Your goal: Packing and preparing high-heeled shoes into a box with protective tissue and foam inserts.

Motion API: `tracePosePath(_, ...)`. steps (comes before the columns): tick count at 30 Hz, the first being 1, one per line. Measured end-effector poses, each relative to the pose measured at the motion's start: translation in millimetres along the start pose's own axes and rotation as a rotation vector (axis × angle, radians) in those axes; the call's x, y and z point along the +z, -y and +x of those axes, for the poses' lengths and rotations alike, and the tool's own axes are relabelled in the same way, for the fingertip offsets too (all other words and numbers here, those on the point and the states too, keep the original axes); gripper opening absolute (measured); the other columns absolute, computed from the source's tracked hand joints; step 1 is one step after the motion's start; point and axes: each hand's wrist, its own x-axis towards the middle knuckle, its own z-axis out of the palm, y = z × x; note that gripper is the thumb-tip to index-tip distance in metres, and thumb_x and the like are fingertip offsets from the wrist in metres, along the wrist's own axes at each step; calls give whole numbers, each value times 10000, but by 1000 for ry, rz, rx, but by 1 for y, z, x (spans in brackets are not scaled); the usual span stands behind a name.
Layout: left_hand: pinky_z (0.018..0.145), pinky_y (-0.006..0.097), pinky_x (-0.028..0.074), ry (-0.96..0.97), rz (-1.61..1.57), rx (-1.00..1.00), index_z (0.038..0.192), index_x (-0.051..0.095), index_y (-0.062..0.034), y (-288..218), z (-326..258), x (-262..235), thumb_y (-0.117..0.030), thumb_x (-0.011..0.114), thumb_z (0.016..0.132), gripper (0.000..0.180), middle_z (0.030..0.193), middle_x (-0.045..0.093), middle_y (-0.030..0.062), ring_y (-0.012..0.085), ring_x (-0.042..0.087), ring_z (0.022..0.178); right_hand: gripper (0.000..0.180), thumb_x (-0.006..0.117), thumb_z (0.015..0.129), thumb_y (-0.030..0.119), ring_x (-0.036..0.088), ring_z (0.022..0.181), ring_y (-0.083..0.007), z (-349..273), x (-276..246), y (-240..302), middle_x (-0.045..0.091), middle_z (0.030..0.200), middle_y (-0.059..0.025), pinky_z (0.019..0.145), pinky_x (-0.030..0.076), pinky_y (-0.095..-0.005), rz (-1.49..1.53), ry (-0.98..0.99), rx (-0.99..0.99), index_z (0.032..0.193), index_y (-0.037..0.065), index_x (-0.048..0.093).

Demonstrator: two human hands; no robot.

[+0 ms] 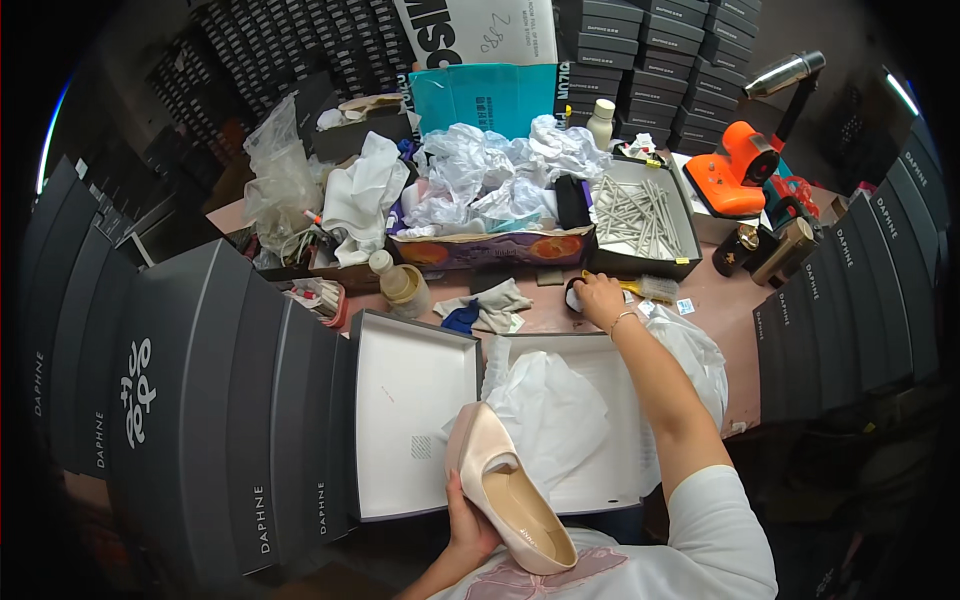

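Observation:
My left hand (pixel 470 518) is wrapped round the side of a pale cream high-heeled shoe (pixel 530 512), toe tilted up and away from me, its opening facing up. Beneath and beyond the shoe lies an open shoebox (pixel 597 475) with white tissue paper (pixel 550 405) inside. Next to that box sits its white-lined lid (pixel 415 400). Across the table, my right hand (pixel 600 300) has its fingers closed on a small black and white object (pixel 574 294), mostly covered. A yellow-handled brush (pixel 655 289) lies just right of those fingers.
Grey shoeboxes stand at my left (pixel 190 400) and right (pixel 870 290). Beyond are a carton of crumpled tissue (pixel 490 250), a box of white sticks (pixel 640 215), an orange device (pixel 732 175) and a capped bottle (pixel 405 290). Rags (pixel 490 305) lie behind the lid.

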Motion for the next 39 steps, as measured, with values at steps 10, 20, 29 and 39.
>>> tracePosePath(10,1063,440,365,40,-57,-12,1404,363,-62,2,0,2,-627,375,933,736,1358,476,151,287,469,1252,318,641,775,144,633,652,-343,-147,-184,99,627,713,-168,592,494,-404,964,352,-232,1065,37,564)
tracePosePath(20,1063,420,340,144,151,76,1373,388,-90,29,-30,17,-655,390,920,724,1345,456,98,241,430,1261,341,674,810,227,644,675,-330,-243,-166,174,655,793,-145,593,508,-411,798,162,-143,1043,36,515)
tracePosePath(29,1037,378,364,304,178,85,1326,449,-64,47,-40,30,-584,422,950,642,1266,541,71,200,497,1206,240,700,807,276,644,635,-291,-267,-171,161,644,741,-105,561,502,-378,782,-149,-24,827,53,611)
tracePosePath(39,920,389,505,347,174,-161,1323,475,-102,55,-20,87,-666,342,915,709,1218,569,112,243,589,1088,776,736,765,162,597,1064,-380,-244,-165,105,585,1194,-242,918,476,-396,989,-356,-15,1438,51,367)
